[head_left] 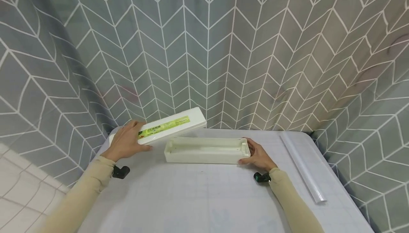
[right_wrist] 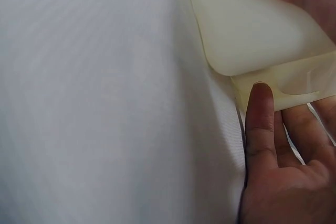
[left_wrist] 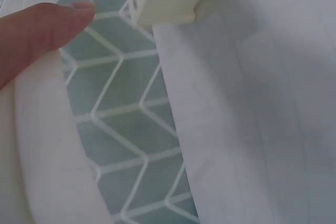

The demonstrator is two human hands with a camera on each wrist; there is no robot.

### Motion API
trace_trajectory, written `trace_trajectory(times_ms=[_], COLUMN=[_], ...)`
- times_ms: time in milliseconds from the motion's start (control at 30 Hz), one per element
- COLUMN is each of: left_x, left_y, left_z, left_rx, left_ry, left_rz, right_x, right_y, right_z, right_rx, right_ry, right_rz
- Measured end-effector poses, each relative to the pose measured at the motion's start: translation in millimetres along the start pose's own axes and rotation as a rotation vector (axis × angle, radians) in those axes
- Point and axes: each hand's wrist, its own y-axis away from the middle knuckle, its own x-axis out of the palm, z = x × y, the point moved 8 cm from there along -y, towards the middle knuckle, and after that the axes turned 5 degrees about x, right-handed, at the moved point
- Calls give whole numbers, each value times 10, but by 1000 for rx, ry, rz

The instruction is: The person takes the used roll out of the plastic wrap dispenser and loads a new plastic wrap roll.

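Observation:
My left hand (head_left: 127,140) grips the left part of a long white lid (head_left: 198,117) with a yellow-green printed label, holding it tilted, right end higher, behind and to the left of an open box. In the left wrist view the thumb (left_wrist: 63,22) lies against the lid's white side (left_wrist: 52,145). The cream-coloured long box (head_left: 204,157) sits on the table with its open top up; I see only its bare inner walls. My right hand (head_left: 257,156) holds the box's right end, thumb (right_wrist: 260,114) at the near corner and fingers around the far side.
A long roll of clear plastic film (head_left: 301,167) lies on the right side of the white-covered table (head_left: 198,201), slanting toward me. A grey curtain (head_left: 204,48) with white zigzag lines hangs behind the table and along both sides.

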Motion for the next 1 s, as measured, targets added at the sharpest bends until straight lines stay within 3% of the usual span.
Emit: trace_trajectory(times_ms=[200, 467, 800, 1000], left_x=[-197, -319, -235, -108], left_y=[187, 469, 932, 1234], left_z=[265, 513, 786, 925], left_rx=[-70, -115, -214, -318], left_ry=[-39, -63, -58, -43], left_rz=[-3, -13, 3, 28], right_x=[-24, -12, -38, -28], right_y=[19, 20, 10, -12], right_z=[-16, -21, -20, -25], right_rx=[28, 31, 48, 56], right_ry=[3, 11, 58, 67], right_rz=[-11, -18, -31, -35])
